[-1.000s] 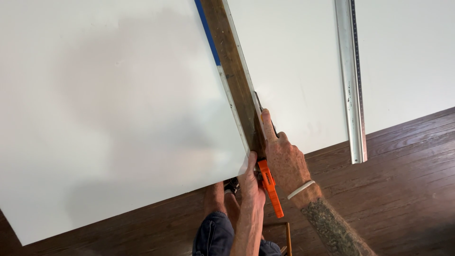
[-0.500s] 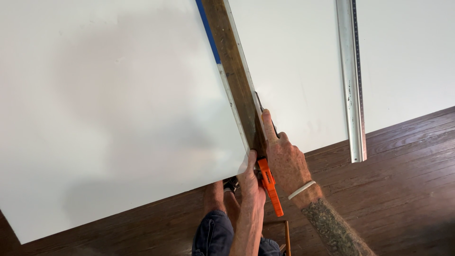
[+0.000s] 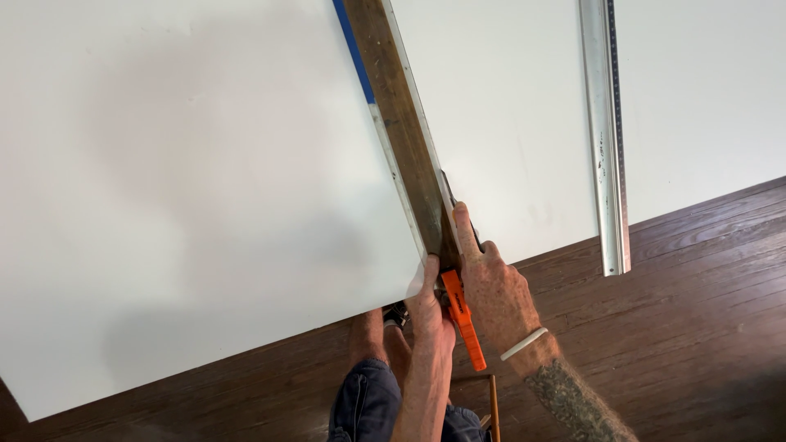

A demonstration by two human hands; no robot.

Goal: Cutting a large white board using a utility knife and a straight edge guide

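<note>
My right hand (image 3: 491, 290) grips an orange-handled utility knife (image 3: 463, 319), forefinger stretched along its back, blade end tucked against a dark wooden strip (image 3: 401, 123) that runs between two white boards. My left hand (image 3: 430, 315) presses its fingers on the near corner of the left white board (image 3: 188, 188), right beside the knife. The blade itself is hidden by the fingers and the strip. A white band circles my right wrist.
A second white board (image 3: 508, 123) lies right of the strip, with a long metal ruler (image 3: 606, 139) resting on it. Dark wooden floor (image 3: 679, 327) shows below. My knee in blue shorts (image 3: 368, 401) and a wooden frame piece (image 3: 491, 401) are near the bottom.
</note>
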